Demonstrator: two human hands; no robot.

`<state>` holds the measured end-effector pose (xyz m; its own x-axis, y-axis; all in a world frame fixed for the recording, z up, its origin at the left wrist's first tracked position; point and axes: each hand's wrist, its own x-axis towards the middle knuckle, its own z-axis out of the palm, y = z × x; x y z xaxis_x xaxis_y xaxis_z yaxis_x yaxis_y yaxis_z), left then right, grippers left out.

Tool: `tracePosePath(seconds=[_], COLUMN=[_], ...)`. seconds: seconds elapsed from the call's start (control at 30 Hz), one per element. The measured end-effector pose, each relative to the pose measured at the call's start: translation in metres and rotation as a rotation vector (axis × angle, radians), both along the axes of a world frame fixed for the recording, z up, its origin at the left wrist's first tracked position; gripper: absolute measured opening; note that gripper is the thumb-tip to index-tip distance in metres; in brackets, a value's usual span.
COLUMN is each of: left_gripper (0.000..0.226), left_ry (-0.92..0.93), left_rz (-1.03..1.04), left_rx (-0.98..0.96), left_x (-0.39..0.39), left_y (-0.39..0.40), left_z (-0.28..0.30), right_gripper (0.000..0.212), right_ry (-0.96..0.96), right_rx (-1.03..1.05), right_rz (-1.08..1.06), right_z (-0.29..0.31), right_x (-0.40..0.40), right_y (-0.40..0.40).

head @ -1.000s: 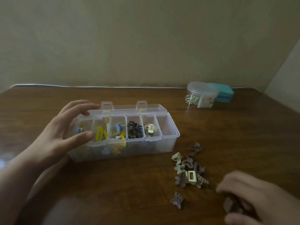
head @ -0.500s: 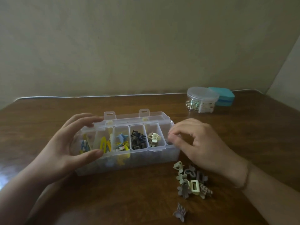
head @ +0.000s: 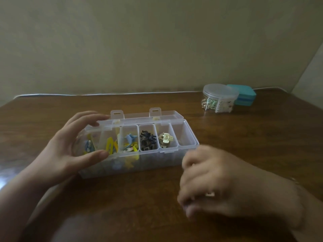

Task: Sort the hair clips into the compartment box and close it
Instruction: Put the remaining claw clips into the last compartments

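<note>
Ahead, your blurred right hand (head: 218,182), grip unreadable, hides the loose clips; your left hand (head: 73,147) grips the compartment box (head: 157,159), lid open, clips sorted inside.

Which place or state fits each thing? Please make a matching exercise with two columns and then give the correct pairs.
Things:
1. yellow clips
2. dark clips
3. round clear jar
4. teal case

Descriptions:
A. behind the jar, by the wall
B. lid on, far right of the table
C. compartment beside the left hand's thumb
D. middle compartment, left of the cream clips

Pairs: 1-C, 2-D, 3-B, 4-A
</note>
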<state>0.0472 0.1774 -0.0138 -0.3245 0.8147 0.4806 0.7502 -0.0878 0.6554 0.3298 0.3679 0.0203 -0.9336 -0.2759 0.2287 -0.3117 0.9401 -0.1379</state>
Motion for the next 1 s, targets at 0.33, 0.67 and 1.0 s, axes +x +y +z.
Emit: tracePosePath(seconds=[0.33,0.67,1.0], left_gripper=[0.075,0.086,0.079], left_ry=[0.346,0.481,0.459], left_rz=[0.039,0.132,0.076], left_rx=[-0.150,-0.149,-0.109], left_x=[0.005,0.014,0.013], left_y=[-0.003,0.004,0.004], left_z=[0.009,0.001,0.002], right_gripper=[0.030,0.033,0.025], right_ry=[0.332,-0.258,0.280], right_rx=[-0.220,0.115,-0.469], right_rz=[-0.475,-0.088,-0.170], right_z=[-0.005,0.002,0.010], right_x=[-0.012,0.010,0.011], right_y=[0.032,0.016,0.019])
